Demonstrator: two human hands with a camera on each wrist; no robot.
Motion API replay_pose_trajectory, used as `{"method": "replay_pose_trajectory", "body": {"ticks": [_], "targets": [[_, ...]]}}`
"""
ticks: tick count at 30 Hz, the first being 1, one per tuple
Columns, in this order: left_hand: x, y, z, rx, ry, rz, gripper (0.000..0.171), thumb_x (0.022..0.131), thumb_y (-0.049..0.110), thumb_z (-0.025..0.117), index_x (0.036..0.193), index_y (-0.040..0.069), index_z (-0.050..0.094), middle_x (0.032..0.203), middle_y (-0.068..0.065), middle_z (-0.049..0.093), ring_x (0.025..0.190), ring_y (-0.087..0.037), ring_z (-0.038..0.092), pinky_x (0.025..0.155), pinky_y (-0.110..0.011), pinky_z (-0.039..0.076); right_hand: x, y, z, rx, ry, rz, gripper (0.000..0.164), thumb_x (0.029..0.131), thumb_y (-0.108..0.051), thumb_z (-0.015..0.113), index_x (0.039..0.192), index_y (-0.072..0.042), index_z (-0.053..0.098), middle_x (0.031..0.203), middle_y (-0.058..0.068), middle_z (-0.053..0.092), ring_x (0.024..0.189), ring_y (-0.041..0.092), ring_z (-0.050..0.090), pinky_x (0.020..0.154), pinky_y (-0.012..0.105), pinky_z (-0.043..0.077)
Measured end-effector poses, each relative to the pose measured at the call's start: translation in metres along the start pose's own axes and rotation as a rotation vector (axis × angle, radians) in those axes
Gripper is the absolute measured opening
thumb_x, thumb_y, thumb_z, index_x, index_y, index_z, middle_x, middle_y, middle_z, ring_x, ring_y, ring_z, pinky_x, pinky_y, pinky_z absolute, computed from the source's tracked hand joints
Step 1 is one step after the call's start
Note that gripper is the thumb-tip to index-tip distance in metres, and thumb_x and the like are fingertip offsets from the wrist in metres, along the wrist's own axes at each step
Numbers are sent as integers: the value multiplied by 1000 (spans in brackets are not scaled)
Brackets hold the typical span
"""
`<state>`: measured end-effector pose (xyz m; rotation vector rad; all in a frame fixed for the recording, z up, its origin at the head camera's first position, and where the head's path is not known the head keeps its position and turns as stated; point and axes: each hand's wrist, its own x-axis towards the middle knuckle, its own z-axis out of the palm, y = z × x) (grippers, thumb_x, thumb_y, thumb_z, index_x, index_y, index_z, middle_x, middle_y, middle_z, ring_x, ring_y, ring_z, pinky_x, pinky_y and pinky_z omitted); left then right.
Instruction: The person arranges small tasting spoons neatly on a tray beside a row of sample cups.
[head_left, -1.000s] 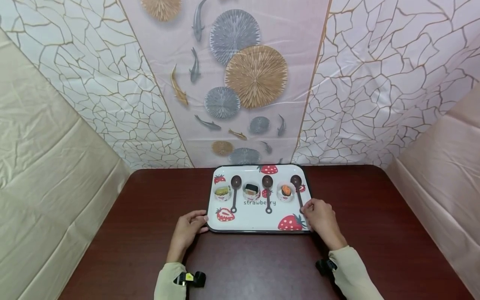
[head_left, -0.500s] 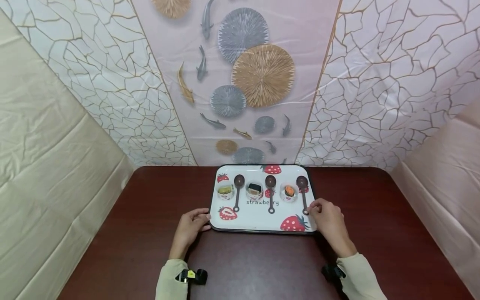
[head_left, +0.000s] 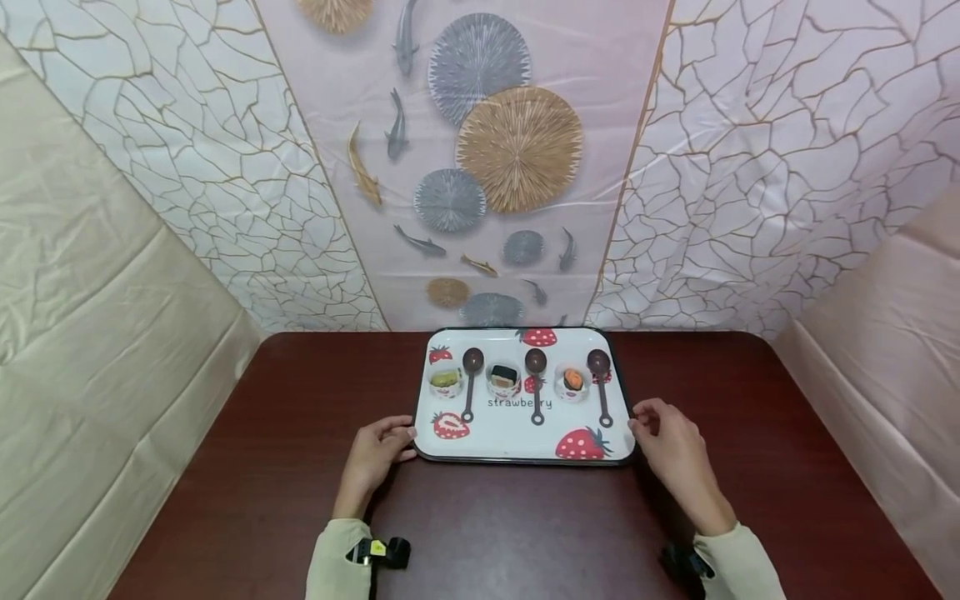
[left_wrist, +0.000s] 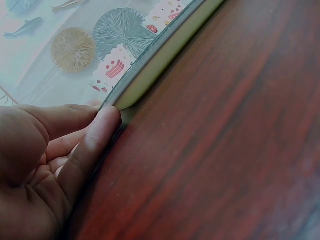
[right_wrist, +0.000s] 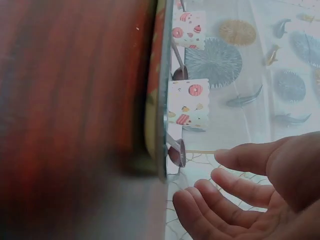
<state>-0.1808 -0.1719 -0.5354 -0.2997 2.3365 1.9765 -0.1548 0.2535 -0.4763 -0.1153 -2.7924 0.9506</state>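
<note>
A white strawberry-print tray (head_left: 495,437) with a dark rim lies on the table. My left hand (head_left: 372,452) pinches the tray's near-left edge; in the left wrist view its fingertips (left_wrist: 107,116) meet at the rim. My right hand (head_left: 675,446) is beside the tray's right edge, fingers loosely bent, nothing held; the right wrist view shows its fingers (right_wrist: 235,185) apart from the rim. On the tray stand three paper cups holding sushi-like pieces: a greenish one (head_left: 446,379), a black-banded one (head_left: 504,377) and an orange-topped one (head_left: 573,380). Between and beside them lie brown spoons (head_left: 472,362), (head_left: 536,362), (head_left: 598,362).
The dark red-brown table (head_left: 517,533) spreads around the tray. A patterned cloth (head_left: 517,150) hangs behind its far edge. Beige panels (head_left: 97,375) slope down at both sides. Black camera straps (head_left: 382,552) sit at both wrists.
The right hand has let go of the rightmost spoon's handle and drawn right, off the tray. That spoon now lies straighter. The left hand stays at the tray's edge.
</note>
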Motion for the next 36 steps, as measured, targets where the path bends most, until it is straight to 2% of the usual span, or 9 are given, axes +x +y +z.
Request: {"method": "replay_pose_trajectory", "body": {"ticks": [6,10,16,21,27,29,31,33,36], "targets": [[0,2,-1,13,-3,-5,32,102,7,71,131,-4,70,110,-19,72,91,-19,73,75,-29,68,-6,4,6,30,-81,29,36,98,-8,73,129,8,64,112,25,67,103,39,66,81,49,58],[4,4,-1,8,0,3,34,102,10,71,133,-4,69,114,-21,71,97,-21,72,77,-31,68,-6,4,5,42,-106,17,42,98,-9,72,134,10,61,118,29,65,110,43,64,90,58,58],[6,5,2,-8,10,-16,34,102,10,72,133,-3,70,115,-21,71,95,-19,72,78,-30,68,-13,8,7,60,-128,49,43,98,-8,74,134,10,62,123,31,64,112,43,64,88,57,61],[4,9,8,-11,28,-25,30,103,8,70,131,-2,71,113,-21,71,94,-19,72,76,-29,68,-16,12,7,71,-93,16,41,95,-5,75,131,10,63,118,30,65,107,43,67,84,54,63],[2,16,10,29,40,-6,32,104,8,68,134,-1,70,110,-21,70,87,-19,73,72,-31,68,-16,14,5,83,-73,-4,39,98,-10,75,131,7,65,120,29,66,109,43,66,89,56,61],[0,20,10,70,47,13,33,104,10,67,135,-1,68,110,-22,70,82,-19,74,69,-31,68,-16,14,5,80,-64,-12,37,99,-12,74,130,6,66,118,27,67,108,41,66,88,56,59],[-2,25,11,154,61,41,34,105,14,67,136,0,68,109,-20,71,78,-19,73,66,-31,68,-16,15,4,72,-41,-40,36,99,-13,74,129,5,67,117,26,67,106,40,66,87,55,57],[-4,31,11,279,90,91,35,105,20,67,135,1,69,108,-17,73,78,-18,71,67,-31,65,-16,15,3,64,-17,-74,34,99,-13,74,128,5,68,118,26,67,103,38,65,85,54,56],[-7,40,12,457,148,183,34,105,25,68,132,3,71,106,-11,72,86,-20,68,71,-35,60,-15,15,0,57,17,-135,33,100,-12,74,128,5,68,124,28,65,107,41,65,87,57,59]]}}
